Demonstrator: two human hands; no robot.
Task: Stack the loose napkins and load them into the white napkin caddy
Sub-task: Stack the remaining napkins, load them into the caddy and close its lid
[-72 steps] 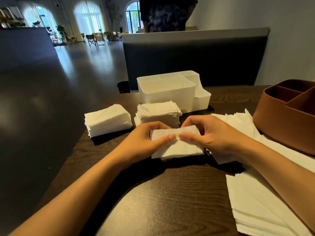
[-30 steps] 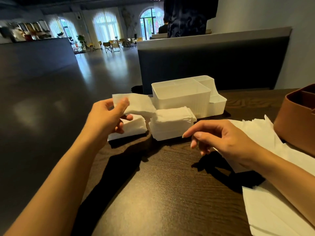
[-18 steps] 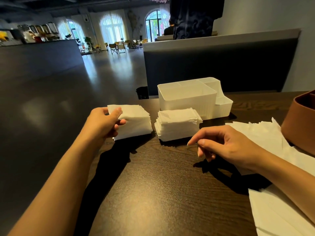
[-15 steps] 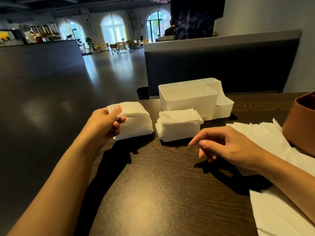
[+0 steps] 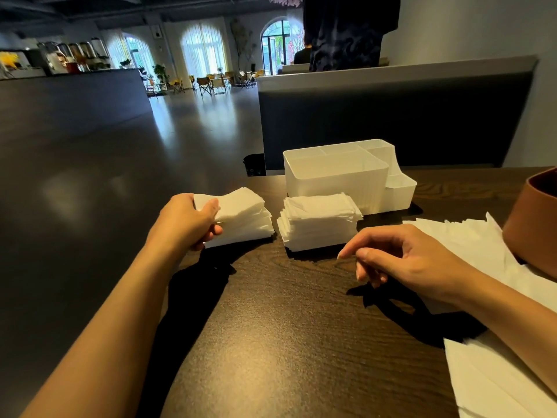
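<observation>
Two stacks of folded white napkins sit on the dark wooden table (image 5: 286, 327). My left hand (image 5: 188, 221) grips the near left corner of the left stack (image 5: 244, 218), thumb on top and fingers curled under its side. The right stack (image 5: 319, 224) stands free just in front of the white napkin caddy (image 5: 334, 179), whose compartments look empty. My right hand (image 5: 401, 260) hovers above the table to the right of that stack, fingers loosely curled and holding nothing.
Loose unfolded napkins (image 5: 470, 242) spread over the table's right side and run down to the near right corner. A brown caddy (image 5: 533, 224) stands at the right edge. The table's left edge drops to the floor beside the left stack. A dark partition (image 5: 391, 122) rises behind the table.
My left hand carried a folded napkin to the left stack, laid it on top and now grips that stack's corner. My right hand let go of the napkin and hovers almost still.
</observation>
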